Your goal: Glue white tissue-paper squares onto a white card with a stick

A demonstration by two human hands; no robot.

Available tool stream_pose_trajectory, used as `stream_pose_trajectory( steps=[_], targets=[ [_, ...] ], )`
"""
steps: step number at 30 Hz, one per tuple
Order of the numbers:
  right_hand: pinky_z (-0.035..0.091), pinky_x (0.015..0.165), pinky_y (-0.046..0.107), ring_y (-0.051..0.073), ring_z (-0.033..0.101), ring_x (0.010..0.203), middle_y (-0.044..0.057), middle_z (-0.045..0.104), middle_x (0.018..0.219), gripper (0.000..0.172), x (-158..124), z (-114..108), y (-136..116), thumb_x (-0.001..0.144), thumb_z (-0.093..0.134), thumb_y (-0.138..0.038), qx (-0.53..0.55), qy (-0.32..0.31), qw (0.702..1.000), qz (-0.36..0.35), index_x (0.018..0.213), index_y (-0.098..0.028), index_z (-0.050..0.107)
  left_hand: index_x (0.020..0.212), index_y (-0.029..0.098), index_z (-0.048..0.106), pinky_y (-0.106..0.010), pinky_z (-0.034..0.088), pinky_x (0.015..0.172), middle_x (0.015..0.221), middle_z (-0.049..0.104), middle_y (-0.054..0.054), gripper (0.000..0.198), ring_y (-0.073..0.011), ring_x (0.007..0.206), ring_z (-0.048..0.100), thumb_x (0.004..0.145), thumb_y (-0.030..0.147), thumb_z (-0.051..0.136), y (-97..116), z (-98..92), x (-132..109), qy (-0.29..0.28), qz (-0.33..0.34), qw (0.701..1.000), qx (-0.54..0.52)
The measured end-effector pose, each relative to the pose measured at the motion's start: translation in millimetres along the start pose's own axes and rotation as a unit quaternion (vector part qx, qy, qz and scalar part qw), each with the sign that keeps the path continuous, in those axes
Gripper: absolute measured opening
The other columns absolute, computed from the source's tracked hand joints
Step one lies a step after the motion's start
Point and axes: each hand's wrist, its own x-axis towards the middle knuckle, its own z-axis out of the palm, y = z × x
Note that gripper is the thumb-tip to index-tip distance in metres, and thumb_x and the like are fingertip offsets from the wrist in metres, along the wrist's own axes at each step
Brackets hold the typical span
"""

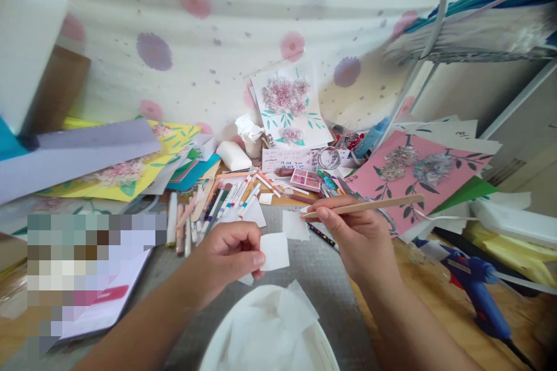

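Observation:
My left hand (pixel 230 255) pinches a small white square of tissue paper (pixel 275 251) between thumb and fingers, above a grey cutting mat (pixel 322 284). My right hand (pixel 357 232) grips a long wooden stick (pixel 369 206) that lies level and points left toward another white paper square (pixel 295 225) on the mat. A white plate (pixel 270 330) holding crumpled tissue sits just below both hands.
Several pens and markers (pixel 226 200) lie fanned behind the mat. A pink flower card (pixel 413 174) lies right, a white flower card (pixel 289 105) stands at the back. A blue glue gun (pixel 474 284) rests on the wooden table at right. Yellow and lilac papers (pixel 96 156) pile left.

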Motion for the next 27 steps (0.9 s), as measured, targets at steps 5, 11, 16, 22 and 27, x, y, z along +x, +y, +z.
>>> stream_pose_trajectory(
  steps=[5,11,16,22,27],
  targets=[
    [0.059,0.068,0.03,0.017,0.07,0.073,0.0,0.074,0.077,0.006,4,-6,1,0.083,0.072,-0.026,0.07,0.014,0.997,0.032,0.079,-0.023,0.075,0.062,0.015,0.064,-0.021,0.043,0.057,0.06,0.064,0.001,0.014,-0.0111,0.056,0.057,0.073,0.022,0.07,-2,-0.8,1,-0.001,0.024,0.999,-0.039],
    [0.058,0.066,0.027,0.015,0.072,0.072,0.002,0.075,0.077,0.007,3,-12,-13,0.087,0.068,-0.019,0.197,-0.176,0.963,0.044,0.088,-0.022,0.074,0.064,0.017,0.065,-0.021,0.043,0.059,0.062,0.064,0.002,0.013,-0.0112,0.061,0.057,0.076,0.02,0.067,-2,-4.2,2,0.026,0.051,0.998,-0.034],
    [0.056,0.084,0.039,0.02,0.074,0.077,0.009,0.077,0.077,0.009,-1,-11,-35,0.085,0.069,-0.024,0.163,-0.446,0.88,0.009,0.078,-0.017,0.071,0.067,0.018,0.065,-0.019,0.042,0.059,0.064,0.064,0.004,0.012,-0.0099,0.062,0.057,0.079,0.02,0.067,-6,-6.5,3,0.034,0.05,0.998,-0.023],
    [0.053,0.088,0.041,0.02,0.073,0.079,0.004,0.076,0.076,0.008,3,-19,-27,0.085,0.07,-0.027,0.169,-0.372,0.912,0.016,0.081,-0.02,0.07,0.066,0.018,0.065,-0.02,0.041,0.06,0.062,0.064,0.003,0.015,-0.0102,0.061,0.056,0.079,0.022,0.068,-4,-3.9,3,0.037,0.044,0.998,0.0],
    [0.051,0.062,0.026,0.015,0.064,0.069,0.005,0.071,0.076,0.01,0,-15,-24,0.087,0.066,-0.024,-0.013,-0.329,0.943,0.05,0.083,-0.015,0.07,0.065,0.018,0.066,-0.021,0.042,0.063,0.065,0.065,0.002,0.016,-0.0119,0.065,0.057,0.079,0.026,0.068,-3,-3.0,3,0.038,0.042,0.998,0.007]
  ],
)
